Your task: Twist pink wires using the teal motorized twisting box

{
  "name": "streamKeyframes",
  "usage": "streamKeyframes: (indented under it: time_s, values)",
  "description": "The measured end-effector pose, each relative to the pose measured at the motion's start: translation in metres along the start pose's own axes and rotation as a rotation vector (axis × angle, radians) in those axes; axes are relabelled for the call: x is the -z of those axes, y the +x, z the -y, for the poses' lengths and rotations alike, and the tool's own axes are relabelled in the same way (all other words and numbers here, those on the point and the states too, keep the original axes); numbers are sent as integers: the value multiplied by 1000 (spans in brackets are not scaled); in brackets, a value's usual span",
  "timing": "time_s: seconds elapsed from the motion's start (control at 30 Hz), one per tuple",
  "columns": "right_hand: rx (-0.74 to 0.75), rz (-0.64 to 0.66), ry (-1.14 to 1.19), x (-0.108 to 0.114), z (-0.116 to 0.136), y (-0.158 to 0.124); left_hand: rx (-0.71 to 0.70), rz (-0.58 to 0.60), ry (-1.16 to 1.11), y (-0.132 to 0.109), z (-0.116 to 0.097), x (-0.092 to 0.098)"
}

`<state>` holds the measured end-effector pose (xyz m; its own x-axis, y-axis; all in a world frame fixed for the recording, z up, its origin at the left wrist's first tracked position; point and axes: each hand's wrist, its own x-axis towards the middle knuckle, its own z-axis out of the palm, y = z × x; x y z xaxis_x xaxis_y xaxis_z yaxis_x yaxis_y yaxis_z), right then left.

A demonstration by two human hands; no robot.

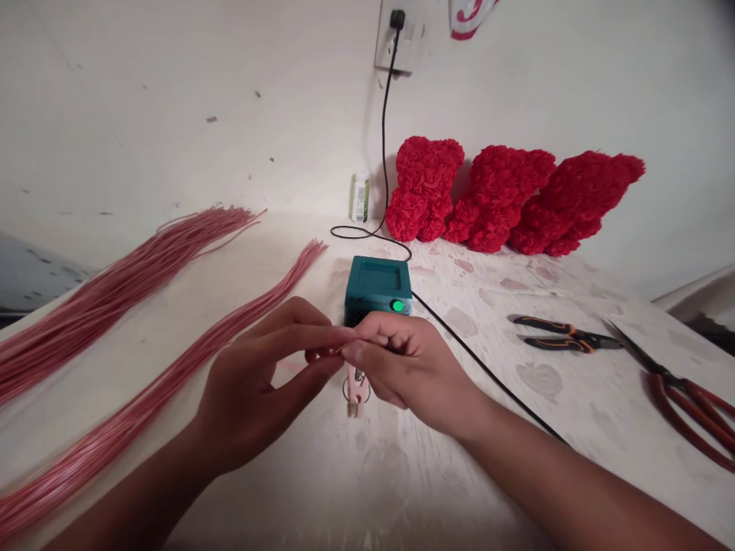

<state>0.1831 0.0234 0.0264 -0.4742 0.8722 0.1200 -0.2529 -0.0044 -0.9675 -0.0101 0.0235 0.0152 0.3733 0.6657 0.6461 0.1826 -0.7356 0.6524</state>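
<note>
My left hand [253, 379] and my right hand [416, 367] meet at the fingertips in the middle of the view, both pinched closed. Whatever sits between the fingers is too small and too covered to make out. Just beyond them stands a teal box [376, 279] with a lit green button [397, 305]; my hands hide part of its front. Below my fingertips shows a pale pink piece [357, 394] with a metal ring, partly hidden by my right hand. A black cord [488, 367] runs past the box on the right.
Two bundles of long pink strands, one at the back [138, 275] and one nearer [189, 367], lie on the left. Three red flower-covered figures [428, 187] lean along the wall beside a small bottle [360, 197]. Wire strippers [566, 337] and scissors [669, 383] rest at right.
</note>
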Motion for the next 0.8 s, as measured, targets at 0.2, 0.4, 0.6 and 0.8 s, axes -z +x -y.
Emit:
streamKeyframes:
  time_s: [0.2, 0.4, 0.6, 0.8]
  values:
    - [-61, -17, 11, 1, -1, 0, 101, -63, 14, -2, -3, -1]
    - [-106, -22, 50, 1, -2, -1, 74, -106, 44, -3, -5, 0]
    - [-167, -80, 25, -2, 1, 0, 28, -107, 149, -4, -4, -2]
    - [-193, -76, -6, -2, 1, 1, 48, -40, 158, -1, -6, -1]
